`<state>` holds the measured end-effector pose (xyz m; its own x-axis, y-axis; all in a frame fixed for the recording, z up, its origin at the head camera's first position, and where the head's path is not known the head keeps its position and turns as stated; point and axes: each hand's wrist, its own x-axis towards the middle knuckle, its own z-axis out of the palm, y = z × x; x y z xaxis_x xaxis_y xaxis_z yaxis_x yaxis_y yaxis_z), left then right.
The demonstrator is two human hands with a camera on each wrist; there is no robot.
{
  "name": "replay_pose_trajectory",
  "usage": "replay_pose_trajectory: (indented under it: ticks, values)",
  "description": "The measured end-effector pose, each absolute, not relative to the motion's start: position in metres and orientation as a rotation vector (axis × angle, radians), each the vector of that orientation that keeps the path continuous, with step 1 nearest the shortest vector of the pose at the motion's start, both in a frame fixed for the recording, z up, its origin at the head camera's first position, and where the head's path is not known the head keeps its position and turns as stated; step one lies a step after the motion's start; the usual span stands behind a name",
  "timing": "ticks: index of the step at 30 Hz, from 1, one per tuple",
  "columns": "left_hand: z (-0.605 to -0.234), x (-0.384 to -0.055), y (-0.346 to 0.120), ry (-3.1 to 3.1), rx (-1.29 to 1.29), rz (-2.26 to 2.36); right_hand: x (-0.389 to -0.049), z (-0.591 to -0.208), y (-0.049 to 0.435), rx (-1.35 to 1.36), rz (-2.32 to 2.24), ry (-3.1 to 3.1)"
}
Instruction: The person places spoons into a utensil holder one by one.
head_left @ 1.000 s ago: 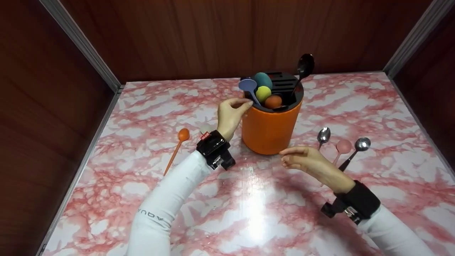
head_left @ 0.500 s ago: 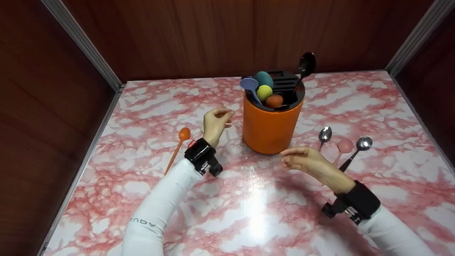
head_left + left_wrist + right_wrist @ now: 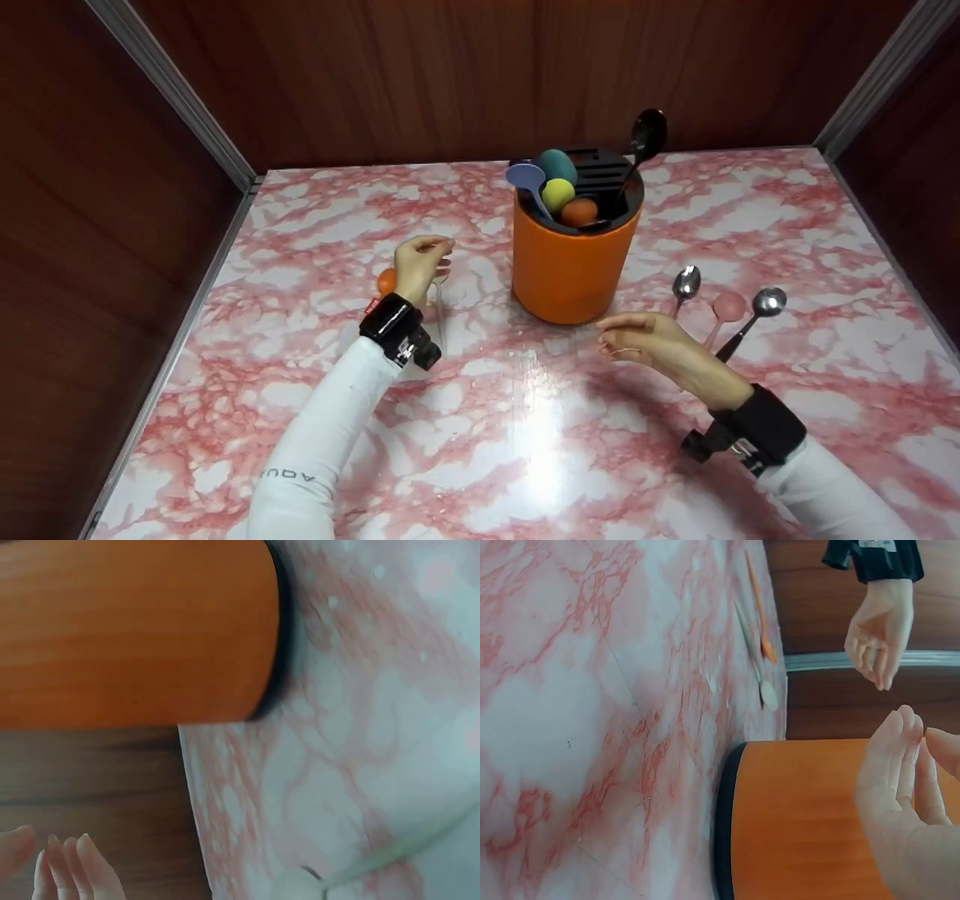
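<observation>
My left hand (image 3: pixel 420 264) hovers left of the orange utensil holder (image 3: pixel 570 277), fingers loosely bent with nothing in them. Below it on the table lie a pale whitish spoon (image 3: pixel 441 319), partly covered by the hand, and an orange spoon (image 3: pixel 386 281), its handle hidden by the wrist. In the left wrist view the pale spoon (image 3: pixel 405 846) shows at the lower right. My right hand (image 3: pixel 667 349) stays in the air by the holder's base, fingers relaxed and holding nothing. From the right wrist view, a gap separates the left hand (image 3: pixel 881 634) from both spoons.
Inside the holder stand a blue spoon (image 3: pixel 526 178), teal, yellow and orange-brown heads, and a tall black spoon (image 3: pixel 648 139). To its right lie a metal spoon (image 3: pixel 686 283), a pink spoon (image 3: pixel 728 307) and a dark-handled metal spoon (image 3: pixel 769 302). Wood-look walls bound the table.
My left hand has left the blue spoon at the holder's rim and moved left and lower, over the pale and orange spoons. The blue spoon stays in the holder. My right hand has barely moved.
</observation>
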<state>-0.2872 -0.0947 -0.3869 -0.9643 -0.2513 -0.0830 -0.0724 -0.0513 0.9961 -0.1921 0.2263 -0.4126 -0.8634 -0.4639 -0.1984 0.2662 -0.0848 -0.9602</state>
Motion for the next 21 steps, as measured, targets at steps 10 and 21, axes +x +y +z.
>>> replay_pose_trajectory:
  ticks: [10,21]
  values:
    - [-0.402,-0.294,-0.119,-2.131,0.395,-2.091,-0.191,-0.416,0.231,-0.216,-1.982,1.726]
    - [-0.423,-0.303,-0.150,-2.117,0.601,-2.024,-0.189,-0.420,0.238,-0.200,-1.978,1.744]
